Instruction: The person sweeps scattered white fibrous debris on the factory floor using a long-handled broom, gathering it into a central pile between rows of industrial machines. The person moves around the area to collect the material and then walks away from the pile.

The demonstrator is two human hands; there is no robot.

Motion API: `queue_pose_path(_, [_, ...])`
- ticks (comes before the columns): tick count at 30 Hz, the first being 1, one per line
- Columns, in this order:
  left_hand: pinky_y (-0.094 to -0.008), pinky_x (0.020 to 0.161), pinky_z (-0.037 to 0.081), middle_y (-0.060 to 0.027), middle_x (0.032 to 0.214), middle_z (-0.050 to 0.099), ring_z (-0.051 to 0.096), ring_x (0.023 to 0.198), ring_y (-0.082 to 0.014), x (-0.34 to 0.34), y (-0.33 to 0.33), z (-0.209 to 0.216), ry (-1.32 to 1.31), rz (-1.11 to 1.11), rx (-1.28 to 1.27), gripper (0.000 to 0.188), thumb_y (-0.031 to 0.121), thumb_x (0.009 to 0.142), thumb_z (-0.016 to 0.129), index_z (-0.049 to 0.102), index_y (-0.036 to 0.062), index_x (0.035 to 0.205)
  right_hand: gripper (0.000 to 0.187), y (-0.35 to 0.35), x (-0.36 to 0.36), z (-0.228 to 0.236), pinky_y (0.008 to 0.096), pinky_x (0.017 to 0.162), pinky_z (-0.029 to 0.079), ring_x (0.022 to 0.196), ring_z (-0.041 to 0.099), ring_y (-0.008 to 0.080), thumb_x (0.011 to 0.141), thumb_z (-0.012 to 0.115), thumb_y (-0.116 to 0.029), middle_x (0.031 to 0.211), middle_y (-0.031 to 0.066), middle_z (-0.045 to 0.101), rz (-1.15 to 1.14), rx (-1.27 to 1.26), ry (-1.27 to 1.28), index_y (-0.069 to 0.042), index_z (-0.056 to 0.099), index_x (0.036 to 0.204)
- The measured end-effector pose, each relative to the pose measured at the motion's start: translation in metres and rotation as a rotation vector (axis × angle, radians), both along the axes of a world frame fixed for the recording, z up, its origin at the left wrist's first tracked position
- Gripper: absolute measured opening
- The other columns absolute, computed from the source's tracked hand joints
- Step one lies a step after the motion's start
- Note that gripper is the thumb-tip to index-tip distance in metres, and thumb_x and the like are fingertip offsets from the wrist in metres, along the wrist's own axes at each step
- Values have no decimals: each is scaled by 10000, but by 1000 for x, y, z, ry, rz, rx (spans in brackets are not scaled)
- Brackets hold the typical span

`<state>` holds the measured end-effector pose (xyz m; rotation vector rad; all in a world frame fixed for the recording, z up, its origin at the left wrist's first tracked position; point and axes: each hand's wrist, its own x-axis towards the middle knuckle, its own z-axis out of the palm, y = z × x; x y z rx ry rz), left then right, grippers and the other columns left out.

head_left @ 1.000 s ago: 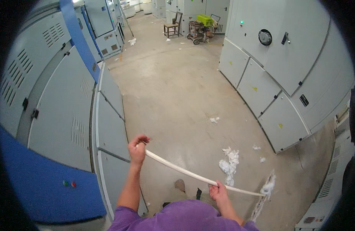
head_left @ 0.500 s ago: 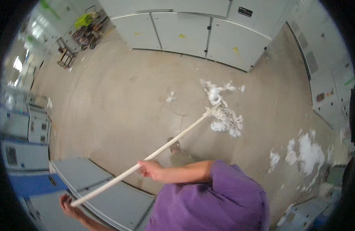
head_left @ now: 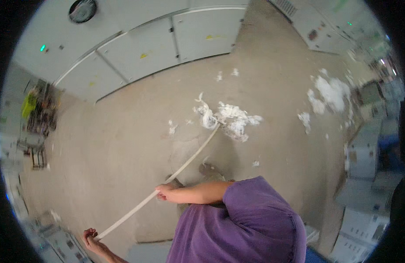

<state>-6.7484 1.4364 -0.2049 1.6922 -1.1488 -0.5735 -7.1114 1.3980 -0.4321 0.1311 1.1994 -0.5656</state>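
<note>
A mop with a long pale wooden pole (head_left: 134,210) slants across the floor in front of me. My right hand (head_left: 166,192) is closed round the pole partway down. At its upper end my left hand (head_left: 93,239) has its fingers curled about the tip. The mop's white stringy head (head_left: 207,117) lies on the floor ahead, against a clump of white fluffy fibre (head_left: 235,119). Where the strands end and the fluff begins is hard to make out. My shoes (head_left: 210,171) show below the pole, partly hidden by my right arm.
A larger heap of white fluff (head_left: 332,94) lies at the right, with small tufts (head_left: 172,128) scattered about. Grey cabinets (head_left: 145,55) line the far side. More machine housings (head_left: 360,228) stand along the right edge. A loaded cart (head_left: 40,111) is at the far left.
My view has turned to the right, so the cabinets sit farther left. The mop head has shifted leftward in the picture, along with the fluff beside it. Both hands keep their hold.
</note>
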Motion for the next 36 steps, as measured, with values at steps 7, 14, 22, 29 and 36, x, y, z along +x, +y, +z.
queue_pose_path(7, [-327,799,446,-98,928,602,567,845,-190,-109,-205,-80,66,-482,118,345,105,864,370,543,-38,1125,156,-115,-77,-101,332,397,362,498,513,173,766,630,-159,622,73,560,-596,-35,282,-18,590,713])
queue_pose_path(14, [-292,778,442,-99,1058,567,513,832,-165,-307,-230,-136,150,-1037,563,486,210,946,442,298,-14,1353,223,-118,-208,-81,333,432,401,538,504,185,777,641,-222,663,80,528,-717,-2,523,-14,572,737])
queue_pose_path(22, [-372,927,392,-203,1311,393,456,1138,-270,-600,-219,-166,-209,-1847,336,703,212,911,509,67,-10,1411,224,-84,-323,-7,333,476,440,579,531,208,858,539,-192,678,109,534,-1072,-585,757,25,526,805])
queue_pose_path(29, [-325,796,465,-147,1144,555,578,961,-216,-810,-313,-184,62,-1723,895,660,250,900,534,170,51,1414,262,-55,-550,1,328,443,408,518,495,176,888,508,-216,597,66,503,-1739,-48,377,-13,516,723])
queue_pose_path(36, [-465,496,495,-167,776,551,558,670,-341,-817,-461,-280,97,-751,1420,198,206,878,440,490,64,1008,194,21,-727,-31,295,363,380,416,458,157,867,539,-186,605,62,517,-1609,60,585,3,527,829])
